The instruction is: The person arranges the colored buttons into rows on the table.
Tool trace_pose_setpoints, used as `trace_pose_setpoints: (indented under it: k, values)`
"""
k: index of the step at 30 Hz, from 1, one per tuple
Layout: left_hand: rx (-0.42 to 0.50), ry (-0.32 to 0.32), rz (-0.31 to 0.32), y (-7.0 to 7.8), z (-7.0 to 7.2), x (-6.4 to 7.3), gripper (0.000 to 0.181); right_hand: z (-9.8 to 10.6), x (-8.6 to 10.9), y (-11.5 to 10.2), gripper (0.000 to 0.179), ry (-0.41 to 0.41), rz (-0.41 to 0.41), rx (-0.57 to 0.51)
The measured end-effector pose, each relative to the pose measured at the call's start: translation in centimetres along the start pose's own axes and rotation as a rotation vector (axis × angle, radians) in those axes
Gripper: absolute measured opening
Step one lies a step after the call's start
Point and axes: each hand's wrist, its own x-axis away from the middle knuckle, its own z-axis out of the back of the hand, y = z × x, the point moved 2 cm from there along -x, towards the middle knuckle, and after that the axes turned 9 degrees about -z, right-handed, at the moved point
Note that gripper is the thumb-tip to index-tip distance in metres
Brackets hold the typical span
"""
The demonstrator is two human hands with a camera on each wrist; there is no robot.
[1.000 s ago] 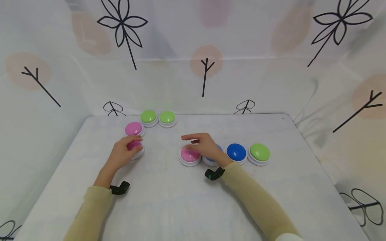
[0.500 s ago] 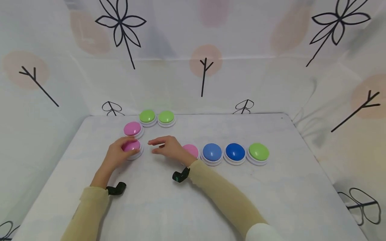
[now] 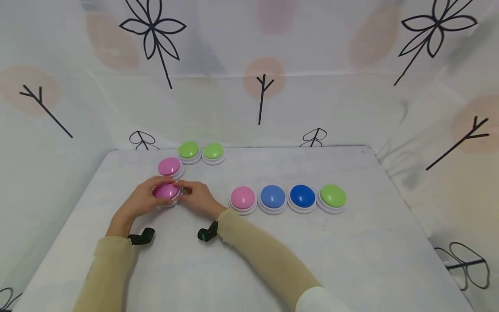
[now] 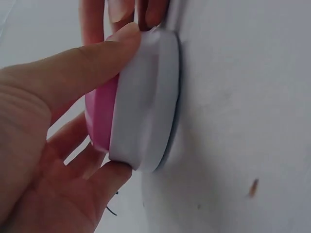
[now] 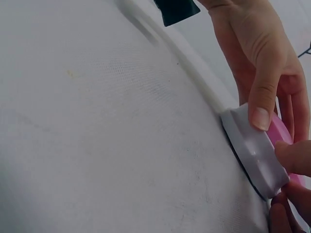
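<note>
A pink push button (image 3: 166, 191) with a white round base sits at the left of the white table. My left hand (image 3: 138, 199) grips it from the left, its thumb (image 4: 92, 68) across the white base in the left wrist view. My right hand (image 3: 199, 199) meets the same button from the right; its thumb and fingertips pinch the base edge, partly cut off in the right wrist view. Directly behind stands another pink button (image 3: 169, 166), close to my left fingertips.
Two green buttons (image 3: 213, 151) stand along the table's back edge (image 3: 273, 148). Right of my hands, a row holds a pink button (image 3: 243, 198), a light blue one (image 3: 272, 197), a dark blue one (image 3: 302, 196) and a green one (image 3: 332, 196). Printed cloth hangs behind.
My right hand has moved left from above the row's pink and light blue buttons to the left pink button and now holds its right side. My left hand stays at that button.
</note>
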Motion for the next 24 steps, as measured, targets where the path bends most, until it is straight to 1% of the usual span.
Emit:
trace_pose_setpoints:
  k: [4,7,11,15,19,24]
  values:
    - [0.056,-0.039,-0.013,-0.4,0.4,0.1,0.064,-0.3,0.0,0.0,0.042,0.037,0.002,0.000]
    - [0.129,-0.073,-0.004,-0.8,0.7,0.1,0.065,-0.4,0.1,0.1,0.043,0.043,-0.005,0.006]
    - [0.208,-0.103,0.022,-1.5,1.2,0.1,0.066,-0.3,0.1,0.2,0.044,0.047,-0.011,0.006]
    - [0.261,-0.110,0.043,-2.0,1.4,0.1,0.068,-0.2,0.1,0.2,0.043,0.047,-0.012,-0.006]
    - [0.300,-0.098,0.043,-2.3,1.3,0.2,0.069,-0.1,0.2,0.3,0.043,0.034,-0.027,-0.002]
    - [0.313,-0.079,0.037,-2.4,1.2,0.2,0.068,0.2,0.4,0.2,0.045,0.007,-0.040,-0.026]
